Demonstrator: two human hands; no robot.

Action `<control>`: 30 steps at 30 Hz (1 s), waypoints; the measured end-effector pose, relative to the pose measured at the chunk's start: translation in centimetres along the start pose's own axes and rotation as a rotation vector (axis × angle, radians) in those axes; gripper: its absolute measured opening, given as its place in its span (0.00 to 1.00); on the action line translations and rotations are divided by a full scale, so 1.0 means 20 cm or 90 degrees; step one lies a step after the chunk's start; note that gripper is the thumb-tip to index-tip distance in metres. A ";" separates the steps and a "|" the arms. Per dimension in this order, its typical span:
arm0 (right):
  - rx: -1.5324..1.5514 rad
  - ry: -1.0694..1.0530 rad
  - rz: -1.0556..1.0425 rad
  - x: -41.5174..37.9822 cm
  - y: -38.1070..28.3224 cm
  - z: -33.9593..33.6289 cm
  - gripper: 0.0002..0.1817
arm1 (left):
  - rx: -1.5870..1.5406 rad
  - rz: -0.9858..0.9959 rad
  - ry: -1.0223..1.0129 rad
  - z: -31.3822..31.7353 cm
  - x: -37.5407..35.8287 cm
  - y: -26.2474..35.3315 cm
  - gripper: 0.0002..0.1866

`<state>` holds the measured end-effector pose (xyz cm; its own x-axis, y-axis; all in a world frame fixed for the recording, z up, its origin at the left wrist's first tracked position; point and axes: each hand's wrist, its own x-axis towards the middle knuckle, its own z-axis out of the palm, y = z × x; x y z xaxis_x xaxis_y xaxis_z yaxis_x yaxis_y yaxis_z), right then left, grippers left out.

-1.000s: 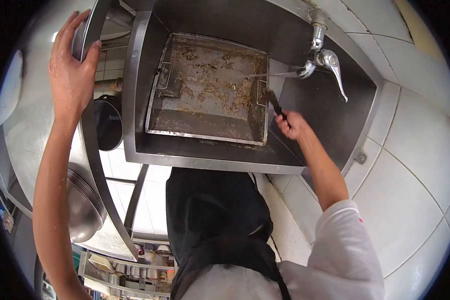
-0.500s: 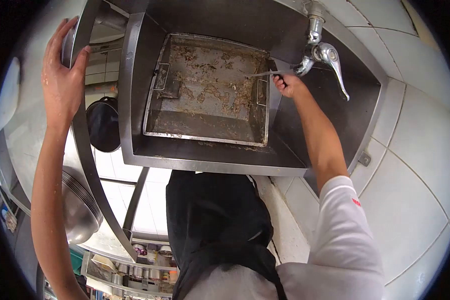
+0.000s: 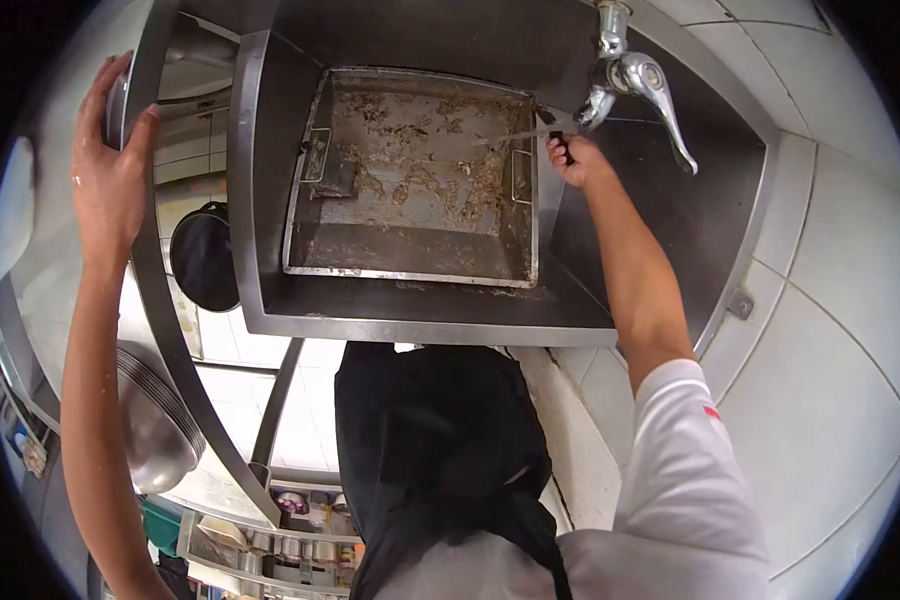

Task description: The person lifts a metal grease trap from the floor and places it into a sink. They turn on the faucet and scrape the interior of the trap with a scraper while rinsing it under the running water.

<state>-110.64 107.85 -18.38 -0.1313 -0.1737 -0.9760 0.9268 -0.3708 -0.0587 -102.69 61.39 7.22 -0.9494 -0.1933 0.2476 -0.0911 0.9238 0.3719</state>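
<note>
Black-handled brush (image 3: 556, 134), nearer tap (image 3: 618, 76) vs 1s ago, gripped in R hand (image 3: 578, 165); L hand (image 3: 109, 190) spread on counter edge (image 3: 148, 270).

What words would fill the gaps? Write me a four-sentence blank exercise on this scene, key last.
1. The soiled metal tray sits inside the ____.
2. The right hand holds a tool whose handle is coloured ____.
3. The hand nearer the tap is the ____.
4. The left hand grips the metal counter at its ____.
Missing words: sink; black; right; edge.
</note>
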 end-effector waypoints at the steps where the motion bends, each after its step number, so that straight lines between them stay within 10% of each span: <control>1: -0.008 -0.006 -0.011 -0.05 0.01 -0.03 0.14 | -0.034 -0.009 -0.002 0.00 0.00 -0.01 0.22; 5: -0.607 0.235 -0.180 -0.73 0.20 -0.02 0.11 | -0.003 0.035 0.012 0.01 0.00 -0.03 0.22; 13: -0.949 0.125 0.062 -1.17 0.39 -0.11 0.12 | 0.033 0.052 -0.001 0.01 -0.01 -0.07 0.22; 19: -1.261 0.123 -0.243 -1.00 0.28 -0.21 0.14 | 0.048 0.050 0.006 0.02 -0.01 -0.07 0.22; 30: -1.396 -0.024 -0.007 -0.65 -0.04 0.15 0.19 | 0.053 0.057 0.007 0.03 -0.02 -0.11 0.23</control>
<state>-110.76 107.61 -5.02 -0.1176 -0.2015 -0.9724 -0.2580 0.9518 -0.1660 -102.30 59.62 5.87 -0.9516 -0.1112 0.2865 -0.0304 0.9617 0.2724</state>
